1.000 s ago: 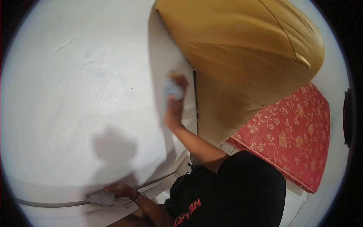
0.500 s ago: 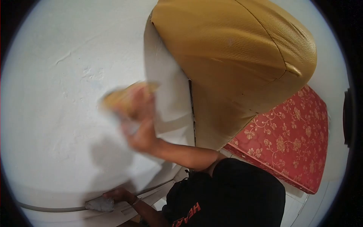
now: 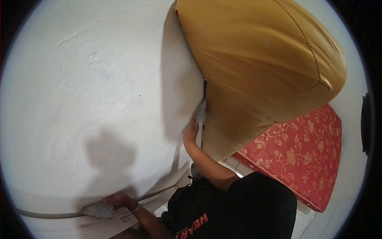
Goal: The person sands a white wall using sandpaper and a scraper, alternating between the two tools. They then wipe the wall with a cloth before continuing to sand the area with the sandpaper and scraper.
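Note:
My left hand (image 3: 119, 200) is low at the left, with a bracelet on its wrist. Its fingers are closed on a crumpled greyish-white piece (image 3: 98, 210), cloth or plastic, beside the cable-like dark line along the wall's base. My right hand (image 3: 192, 126) reaches up to the narrow gap between the white wall (image 3: 115, 79) and the mustard-yellow sofa (image 3: 254, 51). A grey cloth-like piece (image 3: 201, 112) shows at its fingers, against the sofa's edge. Part of that hand and of the piece is blurred, and the fingertips are hard to make out.
A red mattress with a gold flower pattern (image 3: 294, 155) lies to the right, under the sofa's corner. White floor tiles (image 3: 306, 217) show beside it. The wall has several rough, chipped spots, and my shadow falls on it.
My right hand has moved right, from in front of the wall to the gap by the sofa. The blurred yellowish thing at it before no longer shows. My left hand keeps its hold.

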`<state>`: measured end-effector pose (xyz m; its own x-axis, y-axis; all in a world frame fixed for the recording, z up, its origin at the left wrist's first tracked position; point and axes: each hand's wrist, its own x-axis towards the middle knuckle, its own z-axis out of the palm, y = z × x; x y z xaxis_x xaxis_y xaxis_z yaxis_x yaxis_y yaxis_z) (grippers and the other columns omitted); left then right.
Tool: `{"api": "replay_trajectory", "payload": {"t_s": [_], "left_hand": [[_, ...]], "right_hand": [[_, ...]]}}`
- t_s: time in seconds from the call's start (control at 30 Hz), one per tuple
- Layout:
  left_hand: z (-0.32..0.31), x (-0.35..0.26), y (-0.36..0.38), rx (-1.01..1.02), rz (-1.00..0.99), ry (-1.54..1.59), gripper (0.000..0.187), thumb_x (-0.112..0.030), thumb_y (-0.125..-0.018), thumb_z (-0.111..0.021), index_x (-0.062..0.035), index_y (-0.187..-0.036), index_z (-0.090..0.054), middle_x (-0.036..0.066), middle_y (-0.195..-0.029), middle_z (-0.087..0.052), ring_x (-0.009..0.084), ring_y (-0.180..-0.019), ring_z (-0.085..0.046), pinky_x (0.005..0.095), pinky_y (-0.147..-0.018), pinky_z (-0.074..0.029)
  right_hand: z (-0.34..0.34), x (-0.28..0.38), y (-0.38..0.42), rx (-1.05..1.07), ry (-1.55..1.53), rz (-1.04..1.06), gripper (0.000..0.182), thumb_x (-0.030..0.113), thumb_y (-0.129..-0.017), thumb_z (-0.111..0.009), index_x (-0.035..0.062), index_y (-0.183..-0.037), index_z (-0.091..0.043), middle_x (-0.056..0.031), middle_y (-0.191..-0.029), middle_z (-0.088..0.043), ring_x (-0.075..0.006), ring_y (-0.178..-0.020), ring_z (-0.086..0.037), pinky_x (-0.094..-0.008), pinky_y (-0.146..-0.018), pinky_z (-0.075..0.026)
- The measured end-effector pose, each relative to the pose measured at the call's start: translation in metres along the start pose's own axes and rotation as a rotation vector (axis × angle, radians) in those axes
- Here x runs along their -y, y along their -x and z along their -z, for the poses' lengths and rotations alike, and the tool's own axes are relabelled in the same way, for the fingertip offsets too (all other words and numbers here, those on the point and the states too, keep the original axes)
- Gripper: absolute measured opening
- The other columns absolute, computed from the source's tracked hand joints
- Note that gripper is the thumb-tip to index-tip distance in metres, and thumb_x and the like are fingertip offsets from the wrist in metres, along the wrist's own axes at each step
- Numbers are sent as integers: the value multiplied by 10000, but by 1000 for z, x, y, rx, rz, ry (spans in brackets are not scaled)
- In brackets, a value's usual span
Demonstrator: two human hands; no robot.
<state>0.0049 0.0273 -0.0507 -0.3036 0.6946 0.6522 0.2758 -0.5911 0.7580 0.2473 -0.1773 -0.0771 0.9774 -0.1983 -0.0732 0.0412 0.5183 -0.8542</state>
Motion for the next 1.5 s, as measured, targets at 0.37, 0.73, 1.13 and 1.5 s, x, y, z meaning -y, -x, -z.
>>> {"api": "replay_trajectory", "payload": {"t_s": [0.37, 0.73, 1.13, 1.5], "left_hand": [[-1, 8, -3, 4, 72, 74, 410, -271, -962, -314, 98, -1087, -444, 235, -1097, -507, 304, -921, -509, 365, -830, -391], [4, 74, -5, 67, -212, -12, 458, -276, -942, -386, 71, -1237, -351, 215, -1192, -456, 278, -1024, -478, 363, -928, -356], [4, 38, -1, 49, 159, 245, 437, -285, -968, -303, 97, -1141, -425, 185, -1146, -496, 212, -907, -469, 294, -842, -370], [4, 64, -6, 33, -211, -141, 405, -224, -962, -315, 137, -1132, -382, 261, -1087, -494, 305, -935, -487, 342, -845, -388]], "right_hand": [[-76, 104, 46, 207, 478, 895, 436, 304, -915, -371, 1, -1226, -417, -201, -1411, -168, -370, -1274, -186, -452, -1031, -121], [67, -83, 9, 133, 588, -283, 500, 352, -945, -282, -38, -1243, -379, -176, -1298, -396, -248, -1208, -361, -312, -1000, -254], [-9, 5, 14, 112, 436, 463, 519, 418, -928, -315, -51, -1131, -407, -155, -1047, -481, -258, -980, -452, -333, -878, -334], [8, -9, 34, 36, 178, -43, 557, 395, -934, -334, -76, -1227, -383, -192, -1175, -488, -265, -1071, -465, -327, -951, -312]]}}
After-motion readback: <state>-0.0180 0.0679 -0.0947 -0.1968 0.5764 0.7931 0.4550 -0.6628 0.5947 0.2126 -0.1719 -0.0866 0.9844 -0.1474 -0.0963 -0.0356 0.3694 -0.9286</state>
